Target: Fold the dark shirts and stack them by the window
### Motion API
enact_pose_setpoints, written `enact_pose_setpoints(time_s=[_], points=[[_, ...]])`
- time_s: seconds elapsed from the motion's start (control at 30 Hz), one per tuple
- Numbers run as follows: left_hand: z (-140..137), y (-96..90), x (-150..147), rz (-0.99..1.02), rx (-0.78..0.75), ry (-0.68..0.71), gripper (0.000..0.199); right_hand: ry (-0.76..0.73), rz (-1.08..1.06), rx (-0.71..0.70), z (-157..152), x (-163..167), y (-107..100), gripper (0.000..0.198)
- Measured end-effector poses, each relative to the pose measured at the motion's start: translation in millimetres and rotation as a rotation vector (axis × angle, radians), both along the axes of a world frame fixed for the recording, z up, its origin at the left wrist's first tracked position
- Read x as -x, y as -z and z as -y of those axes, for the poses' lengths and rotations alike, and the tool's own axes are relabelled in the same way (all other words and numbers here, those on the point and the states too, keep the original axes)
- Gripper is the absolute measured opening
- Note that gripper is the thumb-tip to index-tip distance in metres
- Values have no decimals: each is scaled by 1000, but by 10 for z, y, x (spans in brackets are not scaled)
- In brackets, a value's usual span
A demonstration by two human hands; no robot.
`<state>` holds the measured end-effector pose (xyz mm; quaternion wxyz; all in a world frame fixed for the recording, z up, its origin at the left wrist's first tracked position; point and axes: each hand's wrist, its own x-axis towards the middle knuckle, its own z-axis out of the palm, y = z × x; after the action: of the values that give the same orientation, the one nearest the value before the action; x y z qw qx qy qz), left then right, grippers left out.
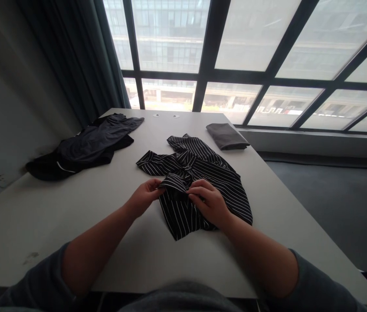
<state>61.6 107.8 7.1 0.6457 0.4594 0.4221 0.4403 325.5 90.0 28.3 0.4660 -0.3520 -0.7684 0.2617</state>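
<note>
A black shirt with thin white stripes lies rumpled over the middle of the table, its short sleeves toward the window side. My left hand pinches the left end of a raised fold of the shirt, thumb and fingers closed on the cloth. On the other end of that fold, my right hand is closed too, fingertips gripping the fabric. Between both hands the cloth stands up a little from the shirt, with a dark inner side showing beneath it. Parts of the shirt are hidden under my right hand.
Dark garments lie in a loose pile along the table's left edge. A folded grey cloth sits near the right edge. The white table reaches toward a large window, with a dark curtain at left.
</note>
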Motion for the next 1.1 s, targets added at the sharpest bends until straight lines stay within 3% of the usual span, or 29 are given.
enact_pose_setpoints(time_s=[0.13, 0.33, 0.53, 0.63, 0.7, 0.77, 0.83, 0.93, 1.0, 1.1], points=[[-11, -2, 52, 181, 106, 86, 44, 11, -166, 330, -10, -11, -5, 31], [-11, 7, 108, 252, 143, 236, 36, 9, -523, 805, -81, -19, 55, 41], [10, -1, 84, 312, 129, 198, 26, 30, -680, 1013, -110, -13, -27, 45], [-1, -1, 93, 369, 137, 183, 40, 22, -651, 1038, -163, -48, 14, 41], [-8, -4, 99, 400, 149, 169, 52, 51, -551, 1007, -198, -80, 52, 40], [-4, -10, 94, 413, 162, 162, 50, 148, -384, 855, -204, -102, 56, 36], [14, -21, 76, 410, 165, 172, 40, 236, -196, 539, -168, -105, 15, 31], [57, -40, 40, 399, 150, 194, 32, 170, 71, 69, -67, -70, -74, 22], [82, -50, 27, 379, 141, 227, 30, 76, 199, -27, -12, -36, -92, 20], [101, -66, 33, 334, 142, 322, 29, 45, 251, 0, 4, 2, -49, 19]])
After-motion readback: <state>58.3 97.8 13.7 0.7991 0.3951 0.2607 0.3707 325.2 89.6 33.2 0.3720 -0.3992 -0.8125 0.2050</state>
